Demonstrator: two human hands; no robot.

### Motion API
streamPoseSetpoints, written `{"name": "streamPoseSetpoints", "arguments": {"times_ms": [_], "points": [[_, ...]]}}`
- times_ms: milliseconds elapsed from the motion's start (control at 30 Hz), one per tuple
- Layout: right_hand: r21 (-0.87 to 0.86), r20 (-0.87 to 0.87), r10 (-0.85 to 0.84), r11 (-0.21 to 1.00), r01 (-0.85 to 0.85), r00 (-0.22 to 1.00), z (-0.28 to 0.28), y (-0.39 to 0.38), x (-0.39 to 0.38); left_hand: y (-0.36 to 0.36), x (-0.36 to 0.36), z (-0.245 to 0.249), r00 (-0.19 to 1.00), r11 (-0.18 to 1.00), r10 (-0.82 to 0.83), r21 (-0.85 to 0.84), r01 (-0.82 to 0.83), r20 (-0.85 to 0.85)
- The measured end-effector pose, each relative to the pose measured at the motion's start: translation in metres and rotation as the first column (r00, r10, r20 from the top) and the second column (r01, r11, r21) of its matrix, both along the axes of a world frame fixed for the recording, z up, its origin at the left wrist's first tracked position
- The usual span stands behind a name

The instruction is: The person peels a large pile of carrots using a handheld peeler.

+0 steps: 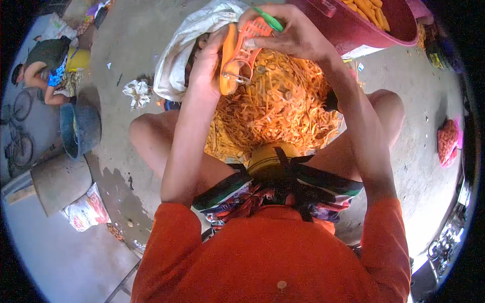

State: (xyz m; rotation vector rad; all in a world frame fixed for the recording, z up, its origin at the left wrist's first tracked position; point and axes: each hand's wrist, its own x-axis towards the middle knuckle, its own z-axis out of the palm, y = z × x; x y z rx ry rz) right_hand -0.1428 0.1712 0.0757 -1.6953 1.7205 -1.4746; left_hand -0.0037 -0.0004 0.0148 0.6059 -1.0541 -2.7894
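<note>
My left hand (206, 63) is closed around a carrot (229, 55), held upright in front of me. My right hand (298, 38) grips an orange slotted peeler (252, 38), its metal blade at the carrot's lower part. A green piece (269, 19) sticks out between the right fingers at the top. Beneath both hands, between my bent knees, lies a large heap of orange peelings (283, 106). An open white sack (174, 63) stands just beyond my left hand, its inside mostly hidden by the hand.
A dark red basin (348, 33) at the upper right holds peeled carrots (371, 12). To the left are a blue tub (81, 131), a crumpled white bag (137, 93) and a printed sack (88, 209). Another person (43, 65) bends over farther left. A pink bag (448, 142) lies at right.
</note>
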Motion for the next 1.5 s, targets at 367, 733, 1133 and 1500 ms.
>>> {"name": "streamPoseSetpoints", "arguments": {"times_ms": [367,733,1133,1500], "points": [[-0.105,0.231,0.088,0.992,-0.065,0.969,-0.025,-0.003,0.01,0.008,0.01,0.006,0.995,0.997,-0.072,-0.023,0.074,0.076],[-0.118,0.0,0.053,0.992,-0.052,0.999,-0.022,-0.011,0.01,0.011,0.012,0.02,1.0,0.998,0.01,0.064,-0.012,0.02],[-0.164,0.173,-0.012,0.986,0.04,0.985,-0.042,-0.019,-0.001,-0.005,0.016,0.005,0.997,0.977,-0.074,0.199,0.078,-0.025],[-0.117,0.134,-0.064,0.99,0.08,0.989,-0.041,-0.014,-0.004,0.004,0.018,-0.001,0.998,0.991,-0.054,0.118,0.057,-0.028]]}}
